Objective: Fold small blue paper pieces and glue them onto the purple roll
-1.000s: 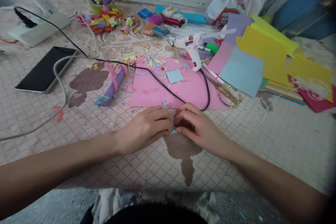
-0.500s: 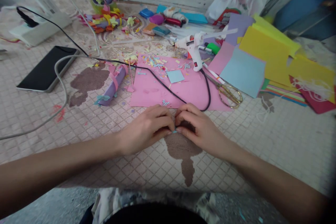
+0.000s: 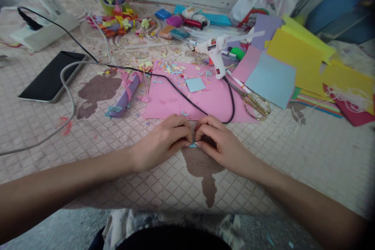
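Between my fingertips, near the table's front edge, is a small light blue paper piece [image 3: 193,145]. My left hand [image 3: 165,140] pinches it from the left, and my right hand [image 3: 224,142] pinches it from the right. Most of the piece is hidden by my fingers. Just beyond my hands lies a pink sheet [image 3: 166,103] with paper scraps and a small light blue square [image 3: 195,84] on it. A white glue gun [image 3: 216,60] rests at the sheet's upper right, beside gold-handled scissors [image 3: 257,105].
A black cable [image 3: 181,93] crosses the pink sheet towards my hands. To the left are a phone [image 3: 52,78], a power strip [image 3: 43,35] and a purple paper roll [image 3: 125,97]. Coloured sheets [image 3: 295,56] lie at the right; a flower pot [image 3: 115,6] stands behind.
My fingertips have shifted slightly, the left ones a little to the left. More of the light blue piece now shows between them.
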`<state>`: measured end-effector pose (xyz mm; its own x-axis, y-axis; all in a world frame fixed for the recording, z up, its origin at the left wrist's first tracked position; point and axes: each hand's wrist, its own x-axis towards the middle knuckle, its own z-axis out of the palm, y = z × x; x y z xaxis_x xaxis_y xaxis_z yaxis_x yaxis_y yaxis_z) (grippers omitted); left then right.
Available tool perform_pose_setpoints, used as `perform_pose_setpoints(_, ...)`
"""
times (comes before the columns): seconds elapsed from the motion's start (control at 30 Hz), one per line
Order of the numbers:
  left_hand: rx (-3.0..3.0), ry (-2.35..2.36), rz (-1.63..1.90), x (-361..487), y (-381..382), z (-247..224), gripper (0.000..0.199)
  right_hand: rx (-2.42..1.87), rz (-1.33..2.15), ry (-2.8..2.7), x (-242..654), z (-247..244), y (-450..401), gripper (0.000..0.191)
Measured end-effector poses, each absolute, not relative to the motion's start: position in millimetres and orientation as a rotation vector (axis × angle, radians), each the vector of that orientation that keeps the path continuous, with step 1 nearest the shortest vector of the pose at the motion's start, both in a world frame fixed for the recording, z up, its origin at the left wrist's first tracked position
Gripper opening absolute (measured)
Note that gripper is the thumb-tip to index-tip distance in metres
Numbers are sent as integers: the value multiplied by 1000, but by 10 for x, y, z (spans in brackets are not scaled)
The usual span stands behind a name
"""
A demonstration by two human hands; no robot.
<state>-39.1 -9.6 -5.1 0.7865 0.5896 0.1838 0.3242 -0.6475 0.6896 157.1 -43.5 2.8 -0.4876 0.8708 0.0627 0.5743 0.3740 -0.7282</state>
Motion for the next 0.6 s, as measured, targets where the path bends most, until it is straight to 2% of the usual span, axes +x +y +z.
perform_pose_setpoints(0.6, 2351, 716, 454, -355, -78, -63, 10, -1283, 864, -2211, 1551, 22, -440, 13)
